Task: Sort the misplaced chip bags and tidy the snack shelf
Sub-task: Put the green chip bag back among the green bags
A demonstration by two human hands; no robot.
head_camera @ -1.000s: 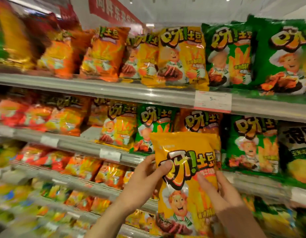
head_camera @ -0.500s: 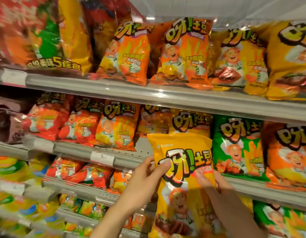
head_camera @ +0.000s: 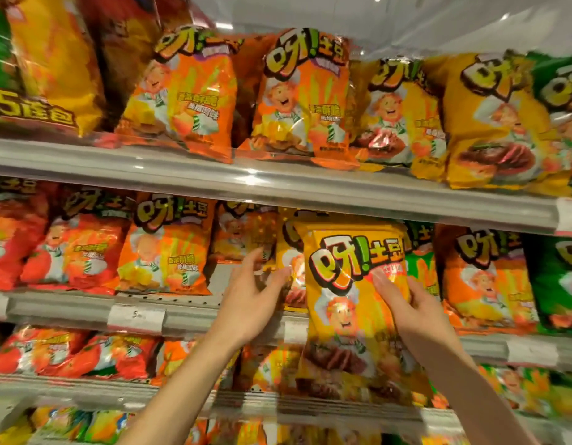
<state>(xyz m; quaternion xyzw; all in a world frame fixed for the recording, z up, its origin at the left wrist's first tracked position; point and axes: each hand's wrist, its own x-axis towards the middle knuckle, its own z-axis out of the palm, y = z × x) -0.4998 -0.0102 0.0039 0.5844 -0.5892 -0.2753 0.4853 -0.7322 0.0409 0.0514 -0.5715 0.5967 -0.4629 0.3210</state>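
A yellow chip bag (head_camera: 349, 303) with a cartoon chef hangs upright in front of the middle shelf (head_camera: 194, 313). My right hand (head_camera: 410, 309) grips its right edge, thumb across the front. My left hand (head_camera: 249, 293) has let go of the bag and reaches with spread fingers toward another yellow bag (head_camera: 289, 274) standing on the middle shelf just left of the held one. I cannot tell whether its fingertips touch that bag.
The top shelf (head_camera: 278, 184) carries orange bags (head_camera: 297, 101) and yellow bags (head_camera: 490, 123). Red and orange bags (head_camera: 162, 248) fill the middle shelf's left side, green bags (head_camera: 554, 284) its right. A gap opens behind my left hand. Lower shelves hold more bags.
My left hand released the held bag's left edge and moved left toward the shelf. The bag rose slightly, now carried by my right hand alone. The view shifted left and upward.
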